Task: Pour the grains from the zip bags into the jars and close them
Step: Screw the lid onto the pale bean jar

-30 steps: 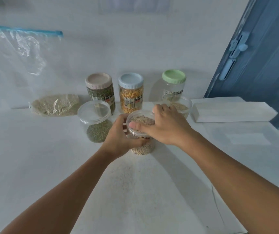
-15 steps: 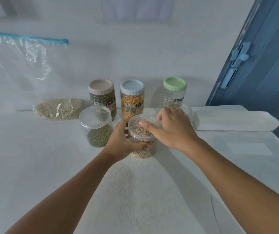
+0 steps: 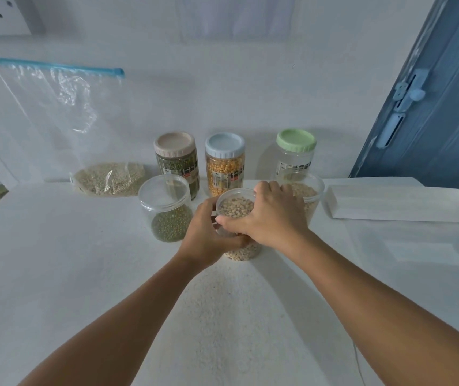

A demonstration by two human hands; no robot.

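Observation:
A small clear jar of pale beige grains (image 3: 241, 252) stands on the white table (image 3: 83, 274) in the middle. My left hand (image 3: 209, 238) grips its side from the left. My right hand (image 3: 273, 218) curls over its top, fingers and thumb round the clear lid (image 3: 235, 203). A clear zip bag (image 3: 64, 121) with a blue zipper leans on the wall at back left, pale grains pooled in its bottom. Left of my hands stands a lidded clear jar of green grains (image 3: 170, 210); behind my right hand another clear jar of beige grains (image 3: 306, 193) is partly hidden.
Three taller jars line the wall: a pink-lidded one with green grains (image 3: 177, 160), a blue-lidded one with yellow grains (image 3: 225, 162), a green-lidded near-empty one (image 3: 296, 151). A white flat packet (image 3: 401, 201) lies at right. A blue door (image 3: 431, 107) stands beyond it.
My right hand has shifted round the lid on the jar, its fingers turning from the far rim toward the near side. My left hand keeps its hold. The view has tilted slightly.

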